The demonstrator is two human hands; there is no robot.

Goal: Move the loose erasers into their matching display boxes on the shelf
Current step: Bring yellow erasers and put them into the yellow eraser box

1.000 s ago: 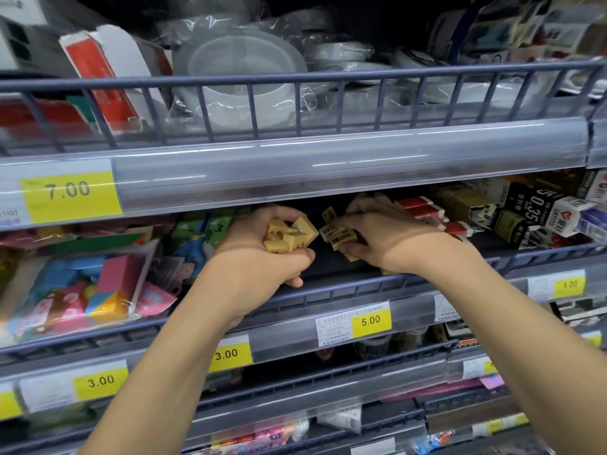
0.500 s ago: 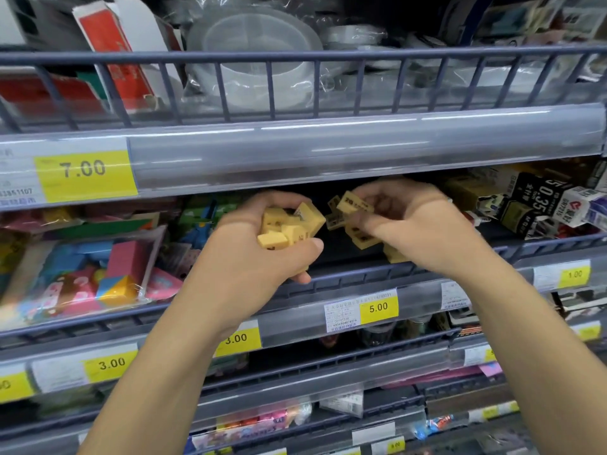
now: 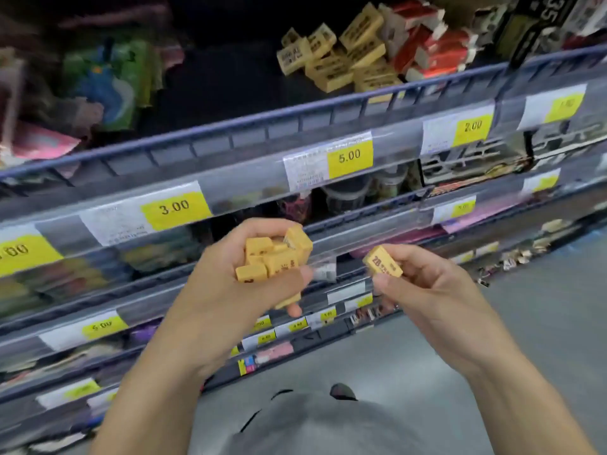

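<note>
My left hand [image 3: 243, 290] grips a clutch of several small yellow erasers [image 3: 272, 257] in front of the lower shelves. Beside it, my right hand [image 3: 423, 290] pinches one yellow eraser [image 3: 382, 266] marked "2B" between thumb and fingers. The two hands are a short gap apart, well below the eraser shelf. On that shelf, upper right, lies a loose pile of yellow erasers [image 3: 341, 57]. Next to the pile are red-and-white eraser packs [image 3: 433, 50]. No display box for the yellow ones shows plainly.
A blue wire rail [image 3: 295, 110] fronts the eraser shelf, with yellow price tags [image 3: 349, 156] below it. Colourful packets [image 3: 108, 80] fill the shelf's left side. More shelves run below, and grey floor [image 3: 542, 323] lies to the right.
Both hands have pulled back out of the eraser shelf and dropped lower, still holding yellow erasers. The view has tilted down, so the upper shelf is gone and the floor shows.
</note>
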